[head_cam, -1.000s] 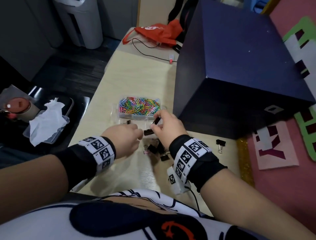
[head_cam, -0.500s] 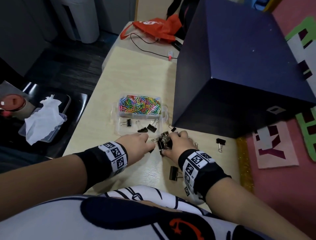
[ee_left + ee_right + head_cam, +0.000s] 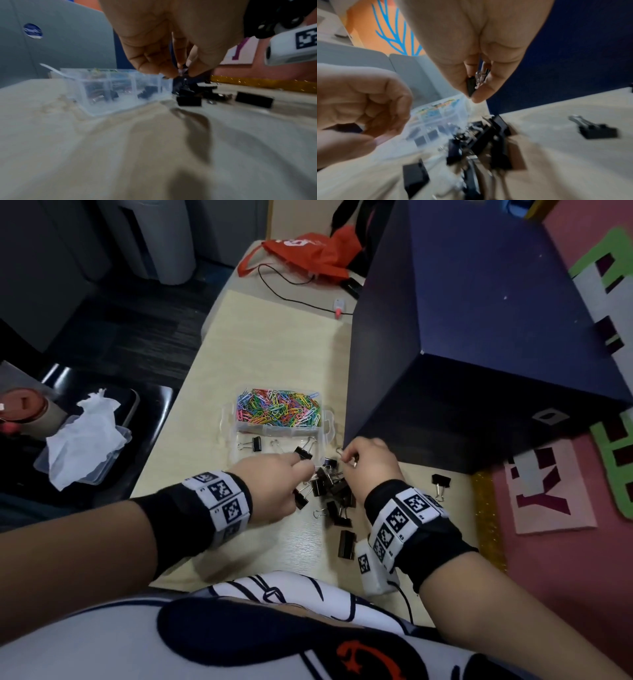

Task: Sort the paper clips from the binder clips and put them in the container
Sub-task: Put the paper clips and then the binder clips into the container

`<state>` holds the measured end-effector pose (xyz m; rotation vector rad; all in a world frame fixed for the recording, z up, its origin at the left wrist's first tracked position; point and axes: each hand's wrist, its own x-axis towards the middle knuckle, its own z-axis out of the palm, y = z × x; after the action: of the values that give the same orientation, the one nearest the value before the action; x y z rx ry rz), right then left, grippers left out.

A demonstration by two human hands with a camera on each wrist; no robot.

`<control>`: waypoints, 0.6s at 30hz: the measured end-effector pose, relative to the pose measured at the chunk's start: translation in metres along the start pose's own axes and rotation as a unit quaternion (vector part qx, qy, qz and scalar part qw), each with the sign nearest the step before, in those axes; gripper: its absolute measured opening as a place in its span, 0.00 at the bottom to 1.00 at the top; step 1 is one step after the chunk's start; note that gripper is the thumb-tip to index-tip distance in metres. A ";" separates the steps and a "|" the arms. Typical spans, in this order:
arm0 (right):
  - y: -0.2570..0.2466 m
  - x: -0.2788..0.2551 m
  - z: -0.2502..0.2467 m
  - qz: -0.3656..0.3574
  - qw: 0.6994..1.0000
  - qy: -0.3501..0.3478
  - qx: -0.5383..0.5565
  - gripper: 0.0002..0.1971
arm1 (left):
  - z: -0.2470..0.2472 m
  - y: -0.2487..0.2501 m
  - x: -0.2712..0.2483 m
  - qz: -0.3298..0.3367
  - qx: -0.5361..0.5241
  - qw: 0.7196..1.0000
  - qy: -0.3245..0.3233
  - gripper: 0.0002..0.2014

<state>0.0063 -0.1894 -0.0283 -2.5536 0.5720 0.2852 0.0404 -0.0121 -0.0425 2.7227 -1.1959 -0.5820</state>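
Right hand (image 3: 476,56) — pinching 1 binder clip (image 3: 471,86); carry to container (image 3: 274,436), near compartment. Left hand (image 3: 274,484) — pinching at pile (image 3: 329,491); lift singly.

both forearms reach forward, a black band with white square markers on each wrist, and the two hands sit close together, knuckles up. the right hand (image 3: 371,462) hangs with its fingertips (image 3: 481,93) pointing down, thumb and fingers pinching a small black binder clip (image 3: 470,86) just below the palm. the left hand (image 3: 274,486), just beside it, has its fingers curled in toward the thumb, tips nearly meeting the right hand's.
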 end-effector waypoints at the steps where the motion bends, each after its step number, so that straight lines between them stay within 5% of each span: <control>1: -0.007 0.000 -0.001 -0.022 0.999 0.011 0.021 0.05 | -0.004 -0.005 0.000 0.010 -0.005 1.000 0.029 0.16; 5: -0.033 -0.001 -0.003 -0.100 0.994 -0.011 0.045 0.10 | -0.018 -0.028 0.002 -0.014 -0.038 0.989 0.141 0.15; 10: -0.021 0.003 -0.006 -0.046 0.999 -0.029 0.003 0.16 | -0.020 -0.040 -0.001 -0.077 -0.020 0.987 0.142 0.16; 13: 0.000 0.004 -0.007 0.022 0.996 -0.043 -0.069 0.15 | -0.010 -0.025 -0.004 -0.035 0.012 0.995 0.093 0.16; 18: 0.019 -0.010 0.009 0.029 0.974 -0.156 -0.161 0.36 | 0.021 0.000 0.002 0.023 0.077 0.996 -0.045 0.20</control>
<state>-0.0119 -0.1967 -0.0411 -2.7200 0.5128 0.8448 0.0332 -0.0128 -0.0623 2.8116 -1.3764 -0.6378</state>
